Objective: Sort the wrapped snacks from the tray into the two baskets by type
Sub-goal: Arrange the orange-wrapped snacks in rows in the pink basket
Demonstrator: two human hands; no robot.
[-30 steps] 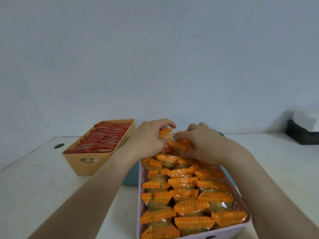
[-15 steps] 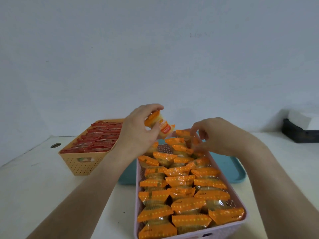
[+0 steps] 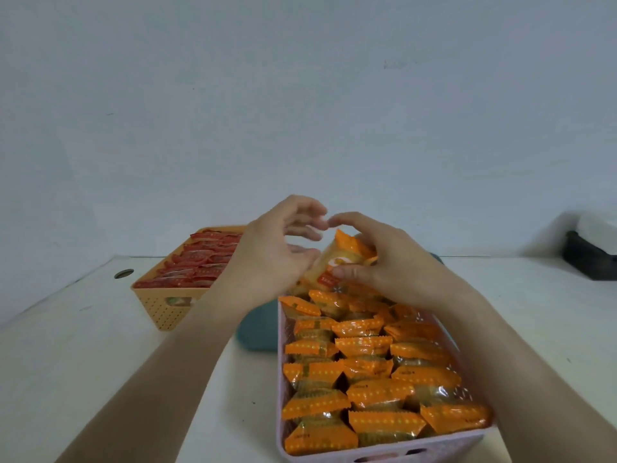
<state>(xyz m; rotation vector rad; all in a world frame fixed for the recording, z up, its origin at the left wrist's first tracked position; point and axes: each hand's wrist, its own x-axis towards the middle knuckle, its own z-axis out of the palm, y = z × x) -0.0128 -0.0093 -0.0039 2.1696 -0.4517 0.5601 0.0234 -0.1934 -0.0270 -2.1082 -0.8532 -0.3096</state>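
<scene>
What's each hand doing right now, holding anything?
Left hand: open, fingers loosely spread, holding nothing.
Right hand: closed, gripping one orange-wrapped snack.

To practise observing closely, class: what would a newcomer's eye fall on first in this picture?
First, the pink basket at near right, packed with rows of orange snacks. Over its far end the right hand grips one orange-wrapped snack, the left hand spread beside it. At back left stands a tan basket of red snacks.
</scene>
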